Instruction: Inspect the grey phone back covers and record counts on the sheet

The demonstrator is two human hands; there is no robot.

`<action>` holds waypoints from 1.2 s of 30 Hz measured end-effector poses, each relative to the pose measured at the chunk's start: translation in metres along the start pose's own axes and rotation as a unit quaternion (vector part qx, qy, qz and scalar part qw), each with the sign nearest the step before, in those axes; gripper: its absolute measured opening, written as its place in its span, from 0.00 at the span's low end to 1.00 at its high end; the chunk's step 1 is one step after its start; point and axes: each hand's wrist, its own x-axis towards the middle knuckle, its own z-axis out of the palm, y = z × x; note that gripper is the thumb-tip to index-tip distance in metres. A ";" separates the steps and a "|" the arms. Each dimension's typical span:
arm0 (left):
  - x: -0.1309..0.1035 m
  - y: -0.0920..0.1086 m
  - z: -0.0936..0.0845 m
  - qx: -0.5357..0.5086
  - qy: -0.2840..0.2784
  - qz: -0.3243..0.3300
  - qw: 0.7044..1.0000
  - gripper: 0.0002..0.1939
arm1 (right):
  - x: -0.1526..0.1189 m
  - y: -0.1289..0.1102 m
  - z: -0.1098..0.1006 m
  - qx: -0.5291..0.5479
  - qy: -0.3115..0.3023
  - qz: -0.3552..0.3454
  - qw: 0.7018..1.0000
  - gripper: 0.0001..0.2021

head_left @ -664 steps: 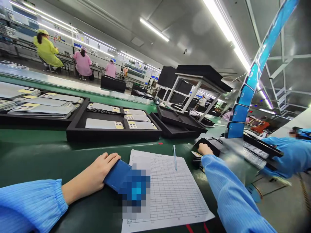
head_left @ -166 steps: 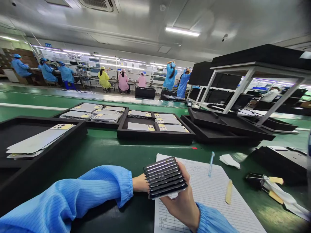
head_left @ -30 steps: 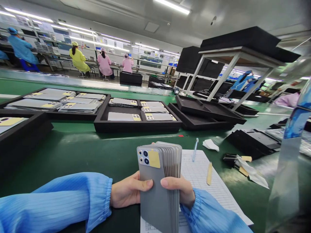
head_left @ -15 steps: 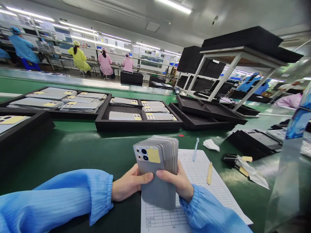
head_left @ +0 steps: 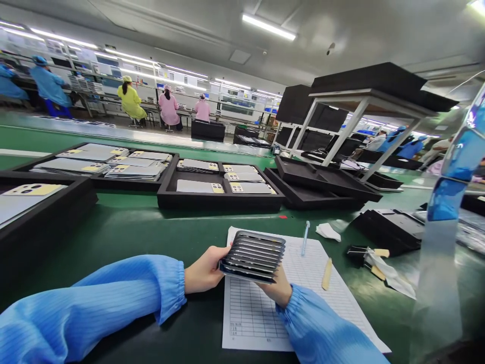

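Observation:
A fanned stack of phone back covers (head_left: 253, 255) is held between my two hands, tilted so its dark layered edges face me. My left hand (head_left: 206, 269) grips the stack's left side, its fingertips partly hidden. From below and to the right, my right hand (head_left: 277, 288) holds the stack, with most of its fingers behind or under it. Beneath lies a printed form sheet (head_left: 257, 323) with table rows. A light blue pen (head_left: 305, 237) and a flat tan stick (head_left: 326, 274) rest on the sheet's right part.
Black trays of phone covers (head_left: 223, 201) line the far side of the green table (head_left: 151, 227). Tilted black trays (head_left: 326, 184) stand beside a white-legged stand (head_left: 344, 131). White crumpled paper (head_left: 328, 232) and a black binder clip (head_left: 358, 252) lie at right. People sit at far benches.
The stack has been tipped from upright, camera cutouts facing me, to nearly flat with its edges toward me. Both hands turned with it, and the view shifted slightly.

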 end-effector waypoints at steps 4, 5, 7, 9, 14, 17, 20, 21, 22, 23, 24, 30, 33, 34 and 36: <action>0.001 -0.001 0.001 -0.005 -0.008 0.004 1.000 0.12 | 0.000 -0.003 0.001 -0.009 -0.011 0.008 1.000 0.10; 0.001 -0.002 0.001 -0.006 -0.009 0.005 1.000 0.12 | 0.000 -0.002 0.001 -0.011 -0.012 0.009 1.000 0.12; 0.001 -0.003 0.001 -0.009 -0.010 0.010 1.000 0.12 | 0.001 -0.001 0.001 -0.014 -0.012 0.010 1.000 0.15; 0.001 -0.006 0.001 -0.008 -0.012 0.017 1.000 0.11 | 0.002 -0.001 0.002 -0.017 -0.011 0.006 1.000 0.17; 0.001 -0.007 0.000 0.000 -0.015 0.028 0.999 0.11 | 0.002 -0.001 0.002 -0.021 -0.016 -0.008 1.000 0.15; 0.001 -0.006 0.000 0.002 -0.018 0.028 0.999 0.11 | 0.001 -0.002 0.002 -0.019 -0.023 -0.008 1.000 0.15; 0.001 -0.005 0.000 0.003 -0.017 0.025 1.000 0.11 | 0.001 -0.003 0.002 -0.019 -0.031 0.000 0.999 0.17; 0.001 -0.005 0.000 0.002 -0.016 0.024 1.000 0.11 | 0.001 -0.003 0.002 -0.019 -0.033 0.002 0.999 0.17; 0.001 -0.004 0.000 0.002 -0.016 0.022 1.000 0.11 | 0.001 -0.003 0.002 -0.019 -0.036 0.005 0.999 0.18; 0.001 -0.004 0.000 0.002 -0.015 0.021 1.000 0.11 | 0.001 -0.003 0.002 -0.019 -0.037 0.007 0.999 0.18; 0.001 -0.003 0.000 0.001 -0.016 0.020 1.000 0.11 | 0.001 -0.003 0.002 -0.019 -0.039 0.009 0.999 0.19; 0.000 -0.004 0.000 -0.003 -0.015 0.013 1.000 0.11 | 0.000 -0.001 0.002 -0.014 -0.037 0.016 0.999 0.20; 0.000 -0.005 0.000 -0.006 -0.015 0.012 1.000 0.11 | 0.000 -0.002 0.002 -0.012 -0.033 0.017 0.999 0.19; 0.000 -0.005 0.000 -0.008 -0.016 0.012 1.000 0.11 | 0.000 -0.002 0.002 -0.011 -0.032 0.016 0.999 0.19; 0.000 -0.005 0.000 -0.011 -0.017 0.013 1.000 0.11 | 0.001 -0.002 0.002 -0.009 -0.030 0.013 0.999 0.17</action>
